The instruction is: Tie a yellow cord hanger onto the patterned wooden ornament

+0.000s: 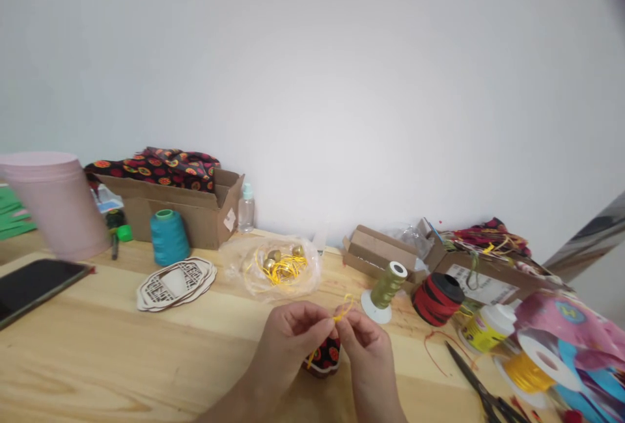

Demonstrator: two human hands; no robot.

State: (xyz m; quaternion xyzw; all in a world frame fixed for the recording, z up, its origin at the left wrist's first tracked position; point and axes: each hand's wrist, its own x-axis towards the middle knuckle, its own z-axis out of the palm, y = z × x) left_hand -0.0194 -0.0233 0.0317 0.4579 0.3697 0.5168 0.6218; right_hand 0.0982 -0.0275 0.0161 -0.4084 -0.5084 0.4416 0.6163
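Between the fingertips of both hands is a yellow cord (347,306), with a small loop standing up above them. My left hand (297,332) pinches the cord from the left, and my right hand (366,351) pinches it from the right. Just below the fingers rests a small dark patterned fabric piece (328,353) with red figures and a pale edge, partly hidden by the hands. A yellow strand hangs down over its left side. Behind the hands lies a clear plastic bag (312,278) holding gold bells and yellow cord.
Black scissors (476,384) lie at the right, near a spool of yellow cord (527,371), a glue bottle (488,327), a red-black spool (438,299) and an olive spool (389,286). Leftward are wooden cutouts (176,283), a teal spool (168,237), a phone (39,285) and a cardboard box (195,218).
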